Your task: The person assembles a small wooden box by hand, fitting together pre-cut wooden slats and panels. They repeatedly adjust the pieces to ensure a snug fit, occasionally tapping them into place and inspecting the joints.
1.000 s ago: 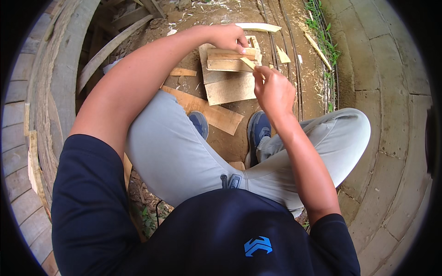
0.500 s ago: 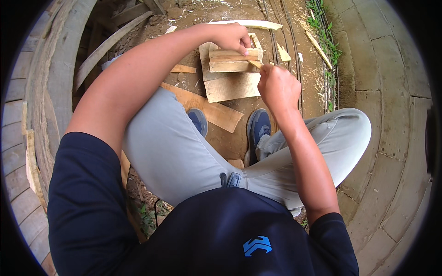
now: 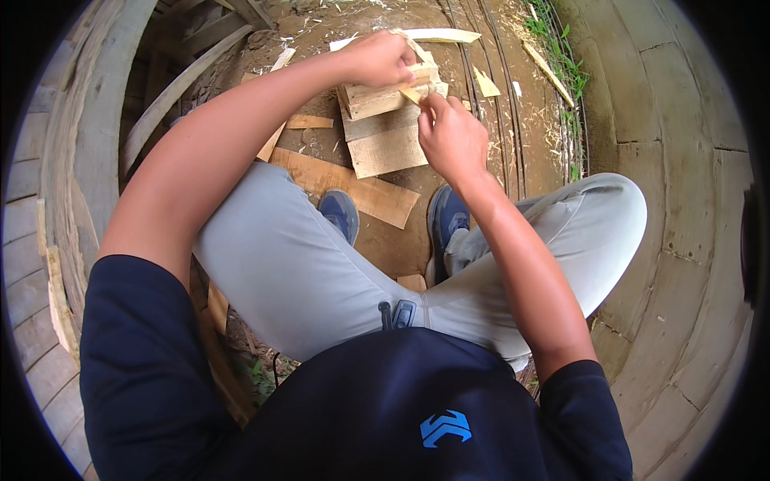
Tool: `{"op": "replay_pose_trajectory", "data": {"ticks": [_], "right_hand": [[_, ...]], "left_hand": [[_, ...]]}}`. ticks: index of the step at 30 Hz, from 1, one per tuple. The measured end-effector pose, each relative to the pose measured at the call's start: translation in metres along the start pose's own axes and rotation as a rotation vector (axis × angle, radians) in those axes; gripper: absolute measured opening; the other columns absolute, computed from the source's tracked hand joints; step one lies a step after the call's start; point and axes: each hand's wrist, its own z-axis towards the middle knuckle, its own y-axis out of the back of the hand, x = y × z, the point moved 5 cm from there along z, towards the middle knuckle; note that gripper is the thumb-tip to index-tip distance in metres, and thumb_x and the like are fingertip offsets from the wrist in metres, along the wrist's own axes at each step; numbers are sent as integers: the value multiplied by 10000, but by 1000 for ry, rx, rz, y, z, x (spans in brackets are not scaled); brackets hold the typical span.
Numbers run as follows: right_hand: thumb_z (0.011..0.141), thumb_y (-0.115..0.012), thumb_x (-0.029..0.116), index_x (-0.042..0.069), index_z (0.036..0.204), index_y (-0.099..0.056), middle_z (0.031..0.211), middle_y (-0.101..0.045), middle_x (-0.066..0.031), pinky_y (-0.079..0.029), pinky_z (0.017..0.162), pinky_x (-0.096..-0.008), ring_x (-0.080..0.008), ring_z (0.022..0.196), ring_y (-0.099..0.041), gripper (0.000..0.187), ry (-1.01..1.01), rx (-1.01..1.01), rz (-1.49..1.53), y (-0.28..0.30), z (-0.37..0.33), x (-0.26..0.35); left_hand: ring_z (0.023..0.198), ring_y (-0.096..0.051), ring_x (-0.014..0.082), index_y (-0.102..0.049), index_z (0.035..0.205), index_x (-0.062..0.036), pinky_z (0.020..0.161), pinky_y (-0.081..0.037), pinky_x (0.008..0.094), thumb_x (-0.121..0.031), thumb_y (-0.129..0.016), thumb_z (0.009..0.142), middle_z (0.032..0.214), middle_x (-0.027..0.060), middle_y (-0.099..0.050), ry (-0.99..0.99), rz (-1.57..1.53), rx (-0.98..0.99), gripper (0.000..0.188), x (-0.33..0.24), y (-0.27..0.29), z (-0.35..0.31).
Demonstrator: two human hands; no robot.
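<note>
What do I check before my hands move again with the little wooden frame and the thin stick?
1. Left-hand grip on the small wooden frame: ok, fingers curled against it.
2. Right-hand grip on the thin wood sliver: ok, pinched near one end.
3. Sliver touching the frame: cannot tell from above.
4. Frame flat on the pale board: cannot tell.
5. Ground free of scraps: not ok, a pale wood wedge lies right of the frame.

You hold a thin, yellowish, pointed wooden strip [image 3: 411,95] aslant at the right part of a small, pale, box-shaped wooden frame [image 3: 375,103], which sits slightly askew.
</note>
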Motion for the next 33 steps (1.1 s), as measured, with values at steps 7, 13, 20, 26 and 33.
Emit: {"op": "replay_pose_trajectory", "data": {"ticks": [7,13,20,26,33], "right_hand": [[888,-624,153,114,1034,-701,983,-710,-177,-539,808,-494,-386,901,-697,170,-204,99,149,-21,6,-24],[900,-627,184,117,1055,-692,1048,-732,-169,-534,856,-468,-372,977,-702,181,-512,230,295,-43,-5,-41],[947,-665,299,65,1020,-667,890,-739,-154,-525,842,-423,-329,890,-717,245,-902,182,788,-154,-50,-88],[992,-607,390,33,918,-680,727,-703,-116,-527,741,-388,-236,718,-685,372,-943,250,812,-156,-66,-73],[1051,-468,477,18,844,-630,610,-574,-68,-477,450,-348,-192,462,-542,529,-918,266,1059,-148,-59,-63]], "left_hand": [[935,-733,321,-740,1131,-8,838,-565,407,-263,-740,879,1025,214,-747,30,18,-176,358,2,-24,-2],[881,-739,308,-741,1122,-3,798,-573,397,-266,-748,856,991,189,-755,108,-69,-169,374,10,-57,6],[914,-737,305,-738,1127,6,826,-570,385,-242,-748,849,991,192,-754,5,-116,-122,372,8,-87,5],[928,-736,310,-740,1132,10,850,-572,380,-280,-752,806,1020,200,-751,32,-100,-78,436,12,-91,7],[896,-741,276,-753,1089,8,823,-577,368,-322,-793,787,984,186,-757,5,-122,14,449,17,-86,18]]}}
